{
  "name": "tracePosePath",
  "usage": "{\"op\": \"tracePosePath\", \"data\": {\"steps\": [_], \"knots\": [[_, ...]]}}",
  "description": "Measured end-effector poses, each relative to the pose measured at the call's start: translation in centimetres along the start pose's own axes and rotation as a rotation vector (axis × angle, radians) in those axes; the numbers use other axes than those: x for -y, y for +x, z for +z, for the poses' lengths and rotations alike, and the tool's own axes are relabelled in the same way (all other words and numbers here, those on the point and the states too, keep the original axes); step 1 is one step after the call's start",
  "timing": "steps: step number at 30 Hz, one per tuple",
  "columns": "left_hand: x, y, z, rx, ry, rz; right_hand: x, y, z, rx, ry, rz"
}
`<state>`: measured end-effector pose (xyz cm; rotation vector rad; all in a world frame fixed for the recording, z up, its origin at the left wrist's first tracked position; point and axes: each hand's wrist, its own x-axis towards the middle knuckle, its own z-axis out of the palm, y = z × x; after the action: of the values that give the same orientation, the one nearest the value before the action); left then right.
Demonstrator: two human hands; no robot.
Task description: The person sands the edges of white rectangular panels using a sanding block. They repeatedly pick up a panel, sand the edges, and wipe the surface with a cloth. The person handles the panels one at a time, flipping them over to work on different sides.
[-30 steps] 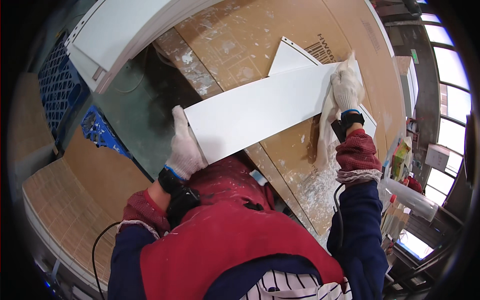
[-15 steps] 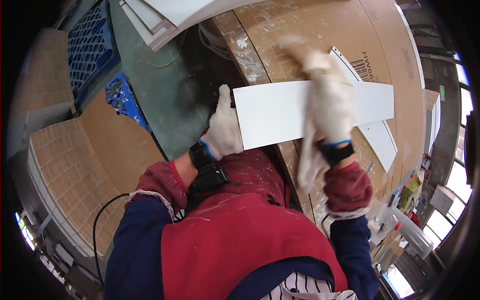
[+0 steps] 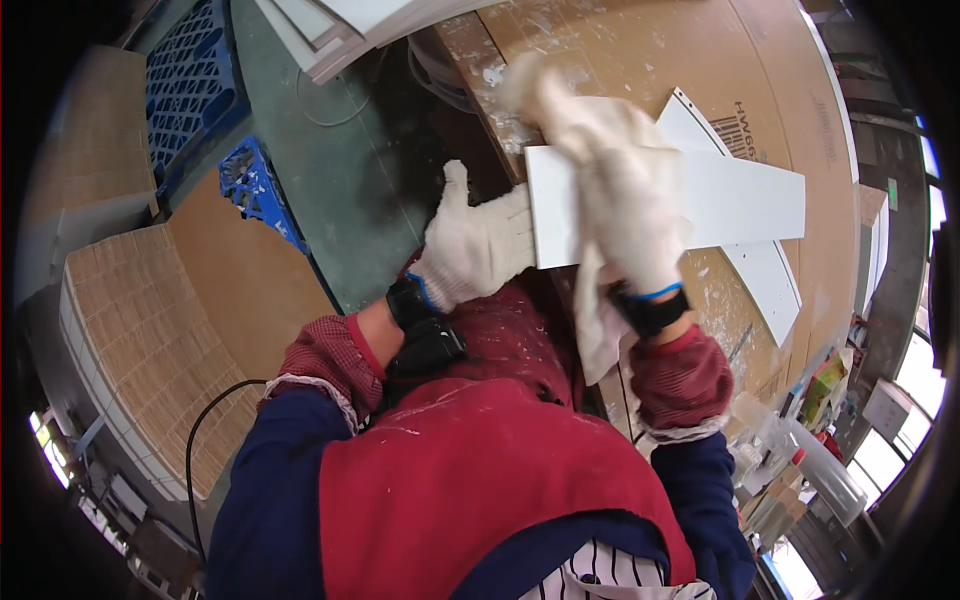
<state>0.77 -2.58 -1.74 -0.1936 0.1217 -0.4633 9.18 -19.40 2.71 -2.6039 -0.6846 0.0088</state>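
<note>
A long white board [image 3: 745, 203] lies crosswise on the cardboard-covered table, its left end reaching over the table's edge. My left hand [image 3: 468, 248], in a pale knit glove, is at that end. Its thumb sticks up away from the board, while the fingertips tuck beneath the end. My gloved right hand [image 3: 640, 205] presses a white cloth [image 3: 597, 345] on the board's upper face; motion blurs both, and the cloth hangs below the wrist. Under the first board, a second white board [image 3: 765, 285] lies at a slant, its middle hidden.
Paint-flecked cardboard [image 3: 610, 60] covers the table. A stack of white panels [image 3: 370, 25] rises at the far left of the table. Blue plastic pallets [image 3: 190, 95] stand on the green floor. Clear plastic bottles [image 3: 825, 470] are at the right, and a brown sheet [image 3: 235, 255] lies at the left.
The upper board has shifted right and slightly away, uncovering more of my left fingers. My right hand with the cloth has moved left toward the board's near end.
</note>
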Motion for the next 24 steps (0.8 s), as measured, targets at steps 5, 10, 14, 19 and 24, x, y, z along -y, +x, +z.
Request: {"op": "tracePosePath", "data": {"steps": [5,10,14,19,24], "knots": [[0.5,0.3,1.8,-0.127,0.256,0.016,0.9,1.9,-3.6,0.157,-0.014,0.292],[0.4,0.5,0.2,-0.201,0.974,0.065,4.0,-0.1,-1.2,-0.005,0.082,-0.120],[1.1,1.0,1.1,-0.253,1.193,0.097,1.6,-0.2,-1.8,0.048,0.029,-0.064],[1.8,1.7,2.1,-0.529,1.011,0.081,-10.8,-1.3,-8.5,-0.261,-0.168,0.322],[2.5,2.7,2.9,-0.458,0.929,0.025,-32.3,-15.2,-18.3,0.010,-0.898,0.584]]}}
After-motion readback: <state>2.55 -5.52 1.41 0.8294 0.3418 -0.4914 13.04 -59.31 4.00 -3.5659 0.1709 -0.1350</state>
